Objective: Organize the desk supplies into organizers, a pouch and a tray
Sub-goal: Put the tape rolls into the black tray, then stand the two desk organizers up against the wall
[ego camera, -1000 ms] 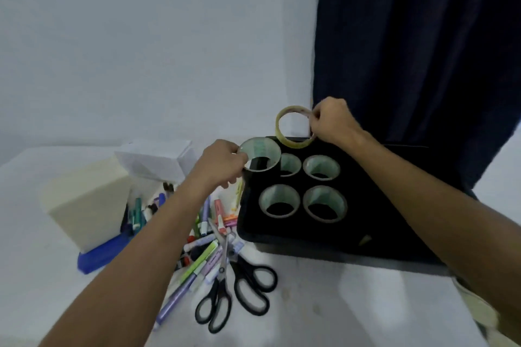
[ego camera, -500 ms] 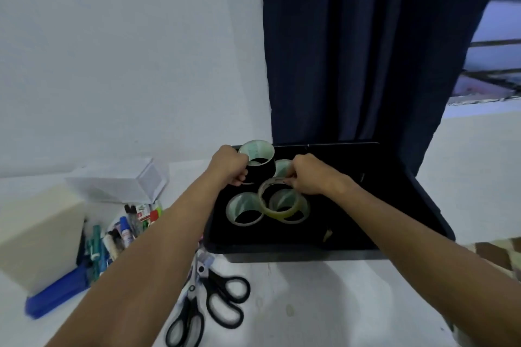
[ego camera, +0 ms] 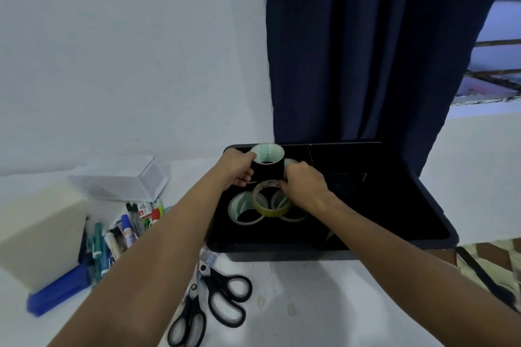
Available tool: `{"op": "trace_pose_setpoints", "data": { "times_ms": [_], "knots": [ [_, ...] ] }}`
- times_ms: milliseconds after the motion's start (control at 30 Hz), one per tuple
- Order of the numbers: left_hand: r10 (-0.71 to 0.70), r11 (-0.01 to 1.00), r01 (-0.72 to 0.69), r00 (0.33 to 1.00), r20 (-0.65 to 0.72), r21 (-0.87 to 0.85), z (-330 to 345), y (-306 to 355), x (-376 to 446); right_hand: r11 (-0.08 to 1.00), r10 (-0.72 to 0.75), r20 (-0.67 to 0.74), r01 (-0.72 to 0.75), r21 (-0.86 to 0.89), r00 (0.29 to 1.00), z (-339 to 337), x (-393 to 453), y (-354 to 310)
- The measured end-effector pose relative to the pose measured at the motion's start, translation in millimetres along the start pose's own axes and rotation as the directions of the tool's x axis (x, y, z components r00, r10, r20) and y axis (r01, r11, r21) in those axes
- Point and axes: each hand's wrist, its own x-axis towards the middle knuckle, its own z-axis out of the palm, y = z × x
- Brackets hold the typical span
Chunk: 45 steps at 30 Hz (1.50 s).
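Black tape roll (ego camera: 267, 168) upright, opening upward.

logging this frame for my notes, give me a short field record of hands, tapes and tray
left hand: grips tall black tape roll
right hand: pinches yellowish clear tape ring, tilted over flat rolls
tray: black plastic tray holding pale-cored flat tape rolls
outside tray: two black-handled scissors, heap of markers

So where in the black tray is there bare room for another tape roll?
The black tray's right half is bare, from the right hand across to its right wall. The left end is crowded: the left hand grips a black tape roll, with the yellowish tape roll overlapping clear rolls.
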Motion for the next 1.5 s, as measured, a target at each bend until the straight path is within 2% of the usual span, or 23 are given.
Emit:
{"op": "trace_pose_setpoints", "data": {
  "times_ms": [167,400,667,800,900,1033,1133,1267,1400,1500],
  "knots": [
    [0.061,0.998,-0.061,0.998,-0.008,0.01,-3.4,-5.4,-0.4,1.0,0.028,0.0,-0.028,0.015,1.0,3.1,1.0,-5.9],
    [0.229,0.971,-0.222,0.971,-0.067,0.087,2.8,-14.3,-1.0,0.979,0.091,0.036,-0.095,0.177,0.995,1.9,3.3,-3.6],
    [0.257,0.955,-0.234,0.96,-0.113,0.184,-0.4,-13.4,-15.8,0.977,0.124,0.013,-0.124,0.175,0.992,-2.0,-1.8,-9.6],
    [0.293,0.933,-0.25,0.945,-0.145,0.26,-20.4,-10.0,-32.5,0.991,0.064,-0.025,-0.061,0.123,0.998,-10.3,-3.8,-25.8],
    [0.286,0.942,-0.242,0.941,-0.181,0.233,-47.3,-12.0,-46.6,0.985,-0.003,-0.026,0.008,0.171,1.0,-13.3,-3.0,-48.0],
    [0.252,0.956,-0.204,0.938,-0.236,0.21,-86.4,-22.8,-63.8,0.94,-0.117,-0.001,0.111,0.322,0.993,-6.7,0.2,-80.9],
    [0.246,0.956,-0.178,0.92,-0.304,0.234,-117.8,-37.4,-78.2,0.917,-0.213,0.036,0.187,0.352,0.976,2.5,2.8,-109.1],
    [0.226,0.954,-0.1,0.86,-0.458,0.283,-165.8,-62.2,-101.6,0.85,-0.333,0.094,0.255,0.461,0.938,11.5,3.6,-152.9],
    [0.202,0.943,0.038,0.724,-0.659,0.331,-217.3,-89.0,-130.1,0.778,-0.448,0.147,0.304,0.55,0.882,23.5,6.0,-207.5],
    [0.18,0.943,0.105,0.639,-0.748,0.316,-250.8,-109.6,-147.6,0.733,-0.476,0.203,0.258,0.63,0.856,38.5,7.7,-250.5]
  ]
}}
